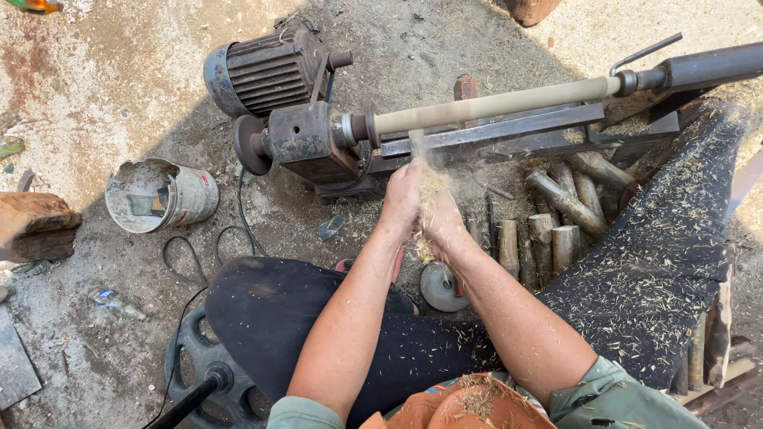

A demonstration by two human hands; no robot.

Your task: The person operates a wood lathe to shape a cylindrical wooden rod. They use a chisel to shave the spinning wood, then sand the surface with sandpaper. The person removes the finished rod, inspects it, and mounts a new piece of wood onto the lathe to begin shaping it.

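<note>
A pale wooden rod (493,103) is mounted in a lathe between the headstock (306,143) and the tailstock (699,70). My left hand (401,199) and my right hand (442,222) are pressed together below the rod's left end. Both are closed around a turning tool (416,144) whose tip reaches up to the rod. Pale shavings (431,187) spill over my fingers and hide most of the tool. My legs in dark trousers, flecked with shavings, lie either side of the lathe bed (509,131).
An electric motor (266,71) sits behind the headstock. A dented tin can (163,195) lies at the left, near a wood block (36,226). Several cut branch pieces (556,222) are stacked under the bed. A metal disc (443,287) and a black wheel (208,369) lie on the dirt.
</note>
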